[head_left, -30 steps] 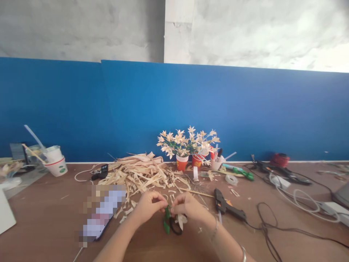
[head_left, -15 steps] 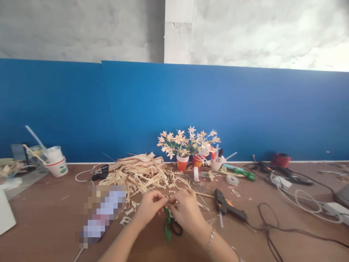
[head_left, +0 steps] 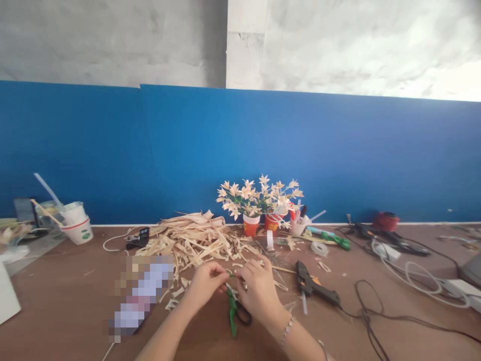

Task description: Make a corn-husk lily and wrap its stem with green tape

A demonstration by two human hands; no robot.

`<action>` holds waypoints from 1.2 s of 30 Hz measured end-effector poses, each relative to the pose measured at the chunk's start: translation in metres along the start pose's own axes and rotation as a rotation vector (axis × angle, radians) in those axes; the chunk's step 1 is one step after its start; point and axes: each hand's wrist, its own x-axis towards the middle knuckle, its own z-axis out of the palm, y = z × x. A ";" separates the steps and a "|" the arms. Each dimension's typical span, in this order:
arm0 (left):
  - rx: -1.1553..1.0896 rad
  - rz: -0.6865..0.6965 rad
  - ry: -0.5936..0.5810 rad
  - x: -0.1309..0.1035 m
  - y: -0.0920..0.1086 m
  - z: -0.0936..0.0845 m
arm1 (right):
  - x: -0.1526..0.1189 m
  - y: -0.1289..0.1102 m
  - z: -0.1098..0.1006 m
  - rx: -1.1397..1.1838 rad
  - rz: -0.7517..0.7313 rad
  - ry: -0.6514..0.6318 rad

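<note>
My left hand (head_left: 208,285) and my right hand (head_left: 259,287) meet above the table in front of me, both closed in a pinch. A thin bit of green shows between the fingertips. From there a green strip (head_left: 232,311), which looks like floral tape, hangs down; how it runs behind the fingers is hidden. Black-handled scissors (head_left: 246,317) lie on the table just below my hands, partly covered by the strip. Beyond my hands spreads a heap of dry, straw-coloured husk strips (head_left: 195,235).
Pale husk flowers (head_left: 248,190) stand in a red-and-white paper cup (head_left: 251,225) at the back. A black glue gun (head_left: 315,286) lies to the right, with cables (head_left: 370,316) beyond it. A roll of clear tape (head_left: 319,248) is near it. White cups (head_left: 78,228) stand far left.
The green strip hangs slightly lower and more of the scissors shows behind it. A bit of green is now visible between the fingertips. Both hands stay nearly in place, the right turned slightly.
</note>
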 end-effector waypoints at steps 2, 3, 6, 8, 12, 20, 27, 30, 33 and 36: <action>0.053 0.077 0.011 0.002 0.000 -0.003 | 0.001 0.000 -0.002 0.096 0.085 -0.050; 0.064 0.110 0.006 0.002 0.000 -0.004 | 0.002 0.000 -0.002 0.168 0.153 -0.096; 0.056 0.165 -0.034 0.004 -0.001 -0.007 | 0.005 0.008 -0.003 0.510 0.433 -0.323; 0.029 0.166 -0.066 0.004 -0.002 -0.007 | 0.006 0.016 -0.003 0.810 0.601 -0.504; -0.039 0.150 -0.139 0.000 -0.001 -0.004 | 0.006 0.029 -0.005 1.220 0.768 -0.733; -0.077 0.098 -0.070 -0.002 0.000 0.002 | 0.005 0.010 -0.007 0.551 0.450 -0.419; 0.022 0.095 -0.086 0.005 -0.006 -0.008 | 0.006 0.008 -0.006 0.427 0.337 -0.350; 0.022 0.127 -0.136 0.003 -0.003 -0.010 | 0.008 0.017 -0.005 0.788 0.592 -0.562; 0.024 0.143 -0.182 -0.001 0.001 -0.007 | 0.007 0.022 -0.006 1.056 0.730 -0.736; 0.048 0.145 -0.192 -0.006 0.002 -0.002 | 0.006 0.026 -0.008 1.027 0.666 -0.778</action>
